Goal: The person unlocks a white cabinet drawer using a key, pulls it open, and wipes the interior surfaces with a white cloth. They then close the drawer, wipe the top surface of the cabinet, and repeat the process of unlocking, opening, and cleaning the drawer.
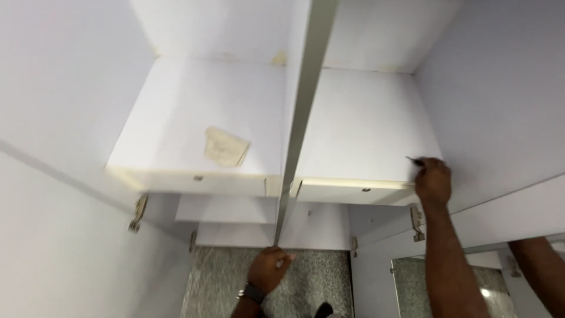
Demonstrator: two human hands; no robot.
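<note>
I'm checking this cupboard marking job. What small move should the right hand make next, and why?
Probably draw the pen tip down onto the shelf near its front right corner. The right hand holds it just above that spot by the side wall, while the left hand grips the bottom of the upright divider.

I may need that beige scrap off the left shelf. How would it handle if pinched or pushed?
The scrap looks thin and flat with a ragged, folded edge, so probably floppy and very light. It might tear if pulled, and may be partly stuck to the shelf, so a push could crumple rather than slide it. Neither the left hand nor the right hand is near it.
</note>
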